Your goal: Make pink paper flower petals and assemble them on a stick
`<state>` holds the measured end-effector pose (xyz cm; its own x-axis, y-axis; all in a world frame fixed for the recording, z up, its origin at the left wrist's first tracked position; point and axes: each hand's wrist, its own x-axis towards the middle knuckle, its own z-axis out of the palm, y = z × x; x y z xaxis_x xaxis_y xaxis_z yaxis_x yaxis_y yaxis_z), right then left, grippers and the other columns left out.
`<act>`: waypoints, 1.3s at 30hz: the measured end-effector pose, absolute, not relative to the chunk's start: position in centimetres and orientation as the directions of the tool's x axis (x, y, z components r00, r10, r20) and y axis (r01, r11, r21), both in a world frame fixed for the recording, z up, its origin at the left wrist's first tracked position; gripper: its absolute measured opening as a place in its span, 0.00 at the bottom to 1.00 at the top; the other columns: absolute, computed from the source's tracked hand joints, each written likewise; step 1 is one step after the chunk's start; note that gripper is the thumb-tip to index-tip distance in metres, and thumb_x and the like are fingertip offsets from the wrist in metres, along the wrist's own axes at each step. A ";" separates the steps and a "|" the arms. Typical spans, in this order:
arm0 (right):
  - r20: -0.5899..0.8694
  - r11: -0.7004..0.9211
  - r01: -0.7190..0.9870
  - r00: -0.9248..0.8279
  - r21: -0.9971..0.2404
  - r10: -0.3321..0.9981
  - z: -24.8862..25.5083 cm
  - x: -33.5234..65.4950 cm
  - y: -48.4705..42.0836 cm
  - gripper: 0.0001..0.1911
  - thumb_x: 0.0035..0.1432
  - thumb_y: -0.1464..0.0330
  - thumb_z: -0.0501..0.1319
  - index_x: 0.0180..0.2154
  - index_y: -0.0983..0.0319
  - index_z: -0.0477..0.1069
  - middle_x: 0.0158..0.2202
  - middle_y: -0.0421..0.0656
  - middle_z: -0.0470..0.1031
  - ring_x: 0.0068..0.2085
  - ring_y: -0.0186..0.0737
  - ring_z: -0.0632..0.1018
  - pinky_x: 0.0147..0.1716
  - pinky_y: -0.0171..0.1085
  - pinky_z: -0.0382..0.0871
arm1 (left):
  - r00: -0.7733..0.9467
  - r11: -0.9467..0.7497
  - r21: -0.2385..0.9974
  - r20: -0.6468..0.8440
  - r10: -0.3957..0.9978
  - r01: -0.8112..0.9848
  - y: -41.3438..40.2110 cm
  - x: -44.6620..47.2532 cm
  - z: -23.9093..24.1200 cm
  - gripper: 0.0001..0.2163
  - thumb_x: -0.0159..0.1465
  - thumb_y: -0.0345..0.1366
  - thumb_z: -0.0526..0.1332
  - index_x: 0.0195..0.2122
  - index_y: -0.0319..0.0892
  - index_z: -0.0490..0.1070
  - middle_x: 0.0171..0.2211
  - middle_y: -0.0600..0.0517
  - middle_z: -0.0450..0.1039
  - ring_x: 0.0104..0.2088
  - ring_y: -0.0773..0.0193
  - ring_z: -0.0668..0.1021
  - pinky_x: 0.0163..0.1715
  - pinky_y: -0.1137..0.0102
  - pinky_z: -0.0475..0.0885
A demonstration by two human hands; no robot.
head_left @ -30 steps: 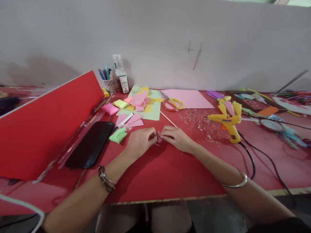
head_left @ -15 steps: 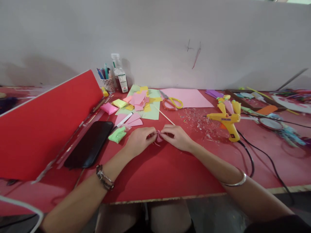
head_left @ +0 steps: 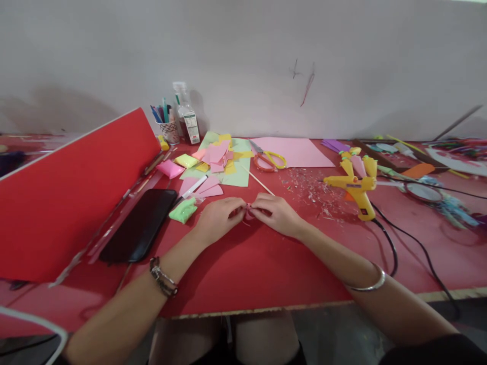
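My left hand (head_left: 217, 219) and my right hand (head_left: 277, 214) meet at the middle of the red table (head_left: 251, 274). Both pinch a small pink paper piece (head_left: 248, 212) between their fingertips, just above the tabletop. A thin wooden stick (head_left: 258, 181) lies just beyond my right hand. A green clay packet (head_left: 183, 211) rests to the left of my left hand. Pink paper cut-outs (head_left: 205, 186) lie behind that packet.
A black phone (head_left: 140, 223) and a tilted red board (head_left: 72, 195) are at the left. Coloured paper scraps (head_left: 224, 158), scissors (head_left: 268, 158), a pink sheet (head_left: 294, 152), a pen cup (head_left: 167, 126) and a bottle (head_left: 186, 116) stand at the back. A yellow glue gun (head_left: 355, 190) with its black cord (head_left: 391, 248) sits right.
The hands have kept pinching the pink piece and only shifted their fingers slightly. The view has drifted a little.
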<state>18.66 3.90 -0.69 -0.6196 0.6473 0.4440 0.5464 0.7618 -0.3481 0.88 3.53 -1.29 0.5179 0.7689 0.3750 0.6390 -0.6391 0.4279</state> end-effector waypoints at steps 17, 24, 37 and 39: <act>0.575 0.786 0.618 -0.648 0.014 0.499 0.0 18.8 3.5 0.15 0.60 0.68 0.46 0.29 0.63 0.69 0.27 0.42 0.68 0.26 0.30 0.67 0.25 0.29 0.62 | 0.427 -0.761 0.322 0.675 0.602 0.563 3.0 0.9 -0.6 0.04 0.59 0.33 0.54 0.29 0.40 0.66 0.26 0.54 0.67 0.25 0.71 0.69 0.27 0.76 0.65; 0.550 0.779 0.626 -0.643 -0.025 0.534 -0.3 18.9 3.5 0.16 0.60 0.68 0.45 0.30 0.63 0.69 0.28 0.43 0.69 0.27 0.30 0.69 0.22 0.28 0.60 | 0.434 -0.720 0.383 0.604 0.669 0.578 3.0 0.9 -0.7 0.05 0.59 0.34 0.55 0.28 0.39 0.66 0.24 0.54 0.69 0.24 0.71 0.70 0.27 0.76 0.65; 0.545 0.759 0.623 -0.709 0.187 0.448 0.2 18.6 3.0 0.17 0.61 0.73 0.44 0.29 0.65 0.69 0.25 0.41 0.71 0.23 0.29 0.67 0.21 0.30 0.57 | 0.444 -0.743 0.354 0.628 0.638 0.568 3.2 0.8 -1.2 0.09 0.60 0.36 0.53 0.28 0.39 0.67 0.26 0.52 0.72 0.26 0.70 0.72 0.26 0.76 0.65; 0.538 0.758 0.624 -0.712 0.189 0.452 0.1 18.6 3.0 0.17 0.61 0.73 0.44 0.28 0.65 0.69 0.25 0.41 0.72 0.24 0.28 0.67 0.21 0.29 0.57 | 0.458 -0.751 0.338 0.628 0.629 0.567 3.2 0.9 -1.2 0.09 0.61 0.36 0.53 0.27 0.39 0.67 0.25 0.52 0.71 0.25 0.70 0.71 0.26 0.76 0.65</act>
